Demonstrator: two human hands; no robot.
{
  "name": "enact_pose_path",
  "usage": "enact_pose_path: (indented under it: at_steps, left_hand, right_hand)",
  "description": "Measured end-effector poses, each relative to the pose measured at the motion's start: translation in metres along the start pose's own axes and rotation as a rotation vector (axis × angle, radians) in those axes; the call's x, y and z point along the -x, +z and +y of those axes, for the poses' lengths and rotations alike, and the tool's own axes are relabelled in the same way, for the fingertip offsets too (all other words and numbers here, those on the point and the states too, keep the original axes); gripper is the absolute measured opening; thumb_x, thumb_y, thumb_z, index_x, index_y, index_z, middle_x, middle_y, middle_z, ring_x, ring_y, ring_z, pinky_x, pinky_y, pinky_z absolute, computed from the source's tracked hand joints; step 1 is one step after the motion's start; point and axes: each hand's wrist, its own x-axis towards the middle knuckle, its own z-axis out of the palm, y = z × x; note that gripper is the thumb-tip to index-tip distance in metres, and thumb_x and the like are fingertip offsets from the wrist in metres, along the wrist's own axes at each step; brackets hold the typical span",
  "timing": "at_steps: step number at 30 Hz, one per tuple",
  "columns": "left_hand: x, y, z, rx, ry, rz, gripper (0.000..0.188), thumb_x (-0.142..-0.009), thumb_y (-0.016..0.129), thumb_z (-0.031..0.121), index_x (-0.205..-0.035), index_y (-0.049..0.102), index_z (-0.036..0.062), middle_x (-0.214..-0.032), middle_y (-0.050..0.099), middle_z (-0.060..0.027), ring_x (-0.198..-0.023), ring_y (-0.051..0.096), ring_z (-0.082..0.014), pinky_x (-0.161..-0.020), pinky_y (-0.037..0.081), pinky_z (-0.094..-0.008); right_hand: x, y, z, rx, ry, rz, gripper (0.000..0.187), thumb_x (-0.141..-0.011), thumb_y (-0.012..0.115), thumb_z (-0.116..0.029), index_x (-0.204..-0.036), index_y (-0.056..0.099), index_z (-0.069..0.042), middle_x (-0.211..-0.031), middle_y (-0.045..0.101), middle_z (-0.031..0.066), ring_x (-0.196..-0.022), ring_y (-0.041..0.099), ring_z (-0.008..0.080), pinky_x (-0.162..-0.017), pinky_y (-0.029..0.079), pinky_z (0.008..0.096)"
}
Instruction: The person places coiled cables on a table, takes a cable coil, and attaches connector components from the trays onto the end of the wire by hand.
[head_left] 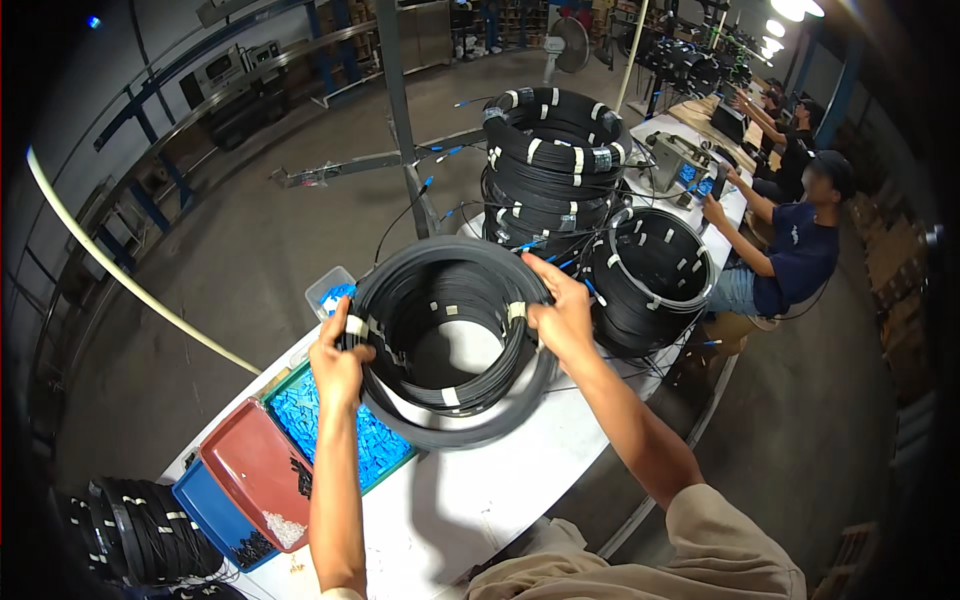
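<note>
My left hand (340,360) and my right hand (562,312) grip opposite sides of a black cable coil (482,394) bound with cream tape. Fingers on both hands are wrapped round its bundle. The coil is held over the white table, and the tabletop shows through its middle. A wider, thick black ring (470,438) surrounds the coil; whether it rests on the table or is lifted too, I cannot tell. Beyond my right hand stand a tall stack of taped cable coils (555,185) and a lower coil stack (640,315), with blue-tipped cable ends hanging out.
On the white table (470,500) are a green-rimmed tray of blue connector parts (375,470), a red tray (245,450), a blue tray (215,515) and a clear tub (318,290). More coils (150,530) lie lower left. A metal post (395,90) rises behind. Co-workers (800,235) sit at right.
</note>
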Motion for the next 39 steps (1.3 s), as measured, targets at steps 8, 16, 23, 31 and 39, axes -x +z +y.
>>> enact_pose_path:
  at_steps: [8, 16, 23, 31, 39]
  left_hand:
    - [-0.064, 0.009, -0.029, 0.122, -0.128, -0.009, 0.09, -0.054, 0.06, -0.024, -0.14, 0.057, 0.003, -0.143, 0.057, -0.0116, -0.133, 0.051, -0.0244, -0.11, 0.04, -0.0313]
    - [-0.063, 0.008, -0.041, -0.008, -0.097, 0.015, 0.09, -0.056, 0.059, -0.024, -0.141, 0.058, 0.0063, -0.136, 0.061, -0.0068, -0.114, 0.06, -0.0172, -0.096, 0.049, -0.028]
    - [-0.062, 0.01, -0.045, -0.019, -0.058, 0.014, 0.09, -0.057, 0.06, -0.024, -0.141, 0.058, 0.0078, -0.134, 0.062, -0.0057, -0.113, 0.06, -0.0166, -0.096, 0.05, -0.0282]
    - [-0.052, 0.008, -0.044, -0.085, -0.009, 0.135, 0.09, -0.063, 0.075, -0.009, -0.147, 0.049, 0.011, -0.147, 0.048, -0.0192, -0.141, 0.041, -0.0332, -0.119, 0.03, -0.0393]
    - [-0.01, 0.019, -0.042, 0.381, -0.115, 0.055, 0.083, -0.08, 0.064, 0.007, -0.155, 0.03, 0.002, -0.145, 0.048, -0.0197, -0.129, 0.05, -0.0301, -0.113, 0.035, -0.0363]
  right_hand:
    - [-0.069, 0.027, 0.061, 0.058, -0.031, 0.05, 0.07, -0.063, 0.049, 0.014, -0.131, 0.063, 0.003, -0.124, 0.068, 0.0223, -0.106, 0.069, 0.0231, -0.095, 0.048, 0.0277]
    - [-0.07, 0.03, 0.07, 0.055, 0.074, -0.017, 0.082, -0.059, 0.047, 0.019, -0.139, 0.056, 0.004, -0.127, 0.067, 0.0172, -0.088, 0.066, 0.0123, -0.067, 0.05, 0.0218]
    - [-0.071, 0.03, 0.086, 0.062, -0.008, 0.041, 0.07, -0.062, 0.051, 0.01, -0.131, 0.064, 0.0, -0.118, 0.071, 0.0226, -0.104, 0.07, 0.0252, -0.094, 0.05, 0.0297]
    - [-0.061, 0.027, 0.068, 0.598, -0.37, 0.044, 0.07, -0.071, 0.062, 0.005, -0.14, 0.051, -0.001, -0.145, 0.049, 0.0256, -0.139, 0.042, 0.0372, -0.117, 0.031, 0.0432]
    - [-0.031, 0.025, 0.07, 0.216, -0.066, -0.039, 0.084, -0.074, 0.057, 0.005, -0.153, 0.031, -0.007, -0.151, 0.043, 0.0248, -0.142, 0.04, 0.0395, -0.117, 0.031, 0.0412]
